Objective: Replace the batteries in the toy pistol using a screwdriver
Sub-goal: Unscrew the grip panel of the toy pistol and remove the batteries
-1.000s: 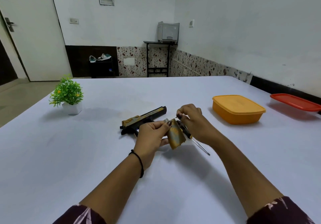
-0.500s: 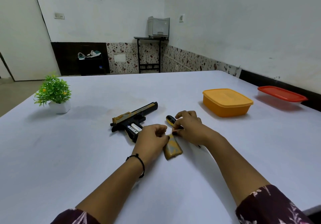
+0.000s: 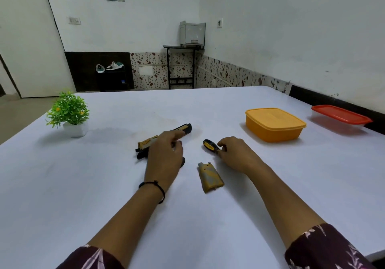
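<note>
In the middle of the white tabletop (image 3: 104, 185), a black and yellow toy pistol (image 3: 184, 128), flat on its side, barrel pointing away and a bit to the right. Right over it, the left hand (image 3: 164, 156), hiding the pistol's middle. Grip spread and loose, holding nothing, pointer finger straight out along the barrel. Too blurry to tell if touching the pistol or just above it. Round the left wrist, a thin black band (image 3: 160, 191).

Just to the right of the pistol, a screwdriver (image 3: 209, 145) with a black and yellow handle, down low by the tabletop. Handle in plain sight, metal part hidden under the right hand (image 3: 237, 156). Grip of the right hand curled in, thumb and fingertips pinching the screwdriver at the near end of the handle.

Between the two hands and closer to the person, a yellow and grey cover (image 3: 210, 177), lying alone on the tabletop, apart from the pistol and touched by neither hand.

Farther right, an orange box (image 3: 275, 124) with its lid on. Past that, near the tabletop's edge by the wall, a red-lidded box (image 3: 341, 115). Far to the left, a small green plant (image 3: 68, 112) in a white pot. At the bottom, dark sleeves (image 3: 329, 248) with pale flowers.
</note>
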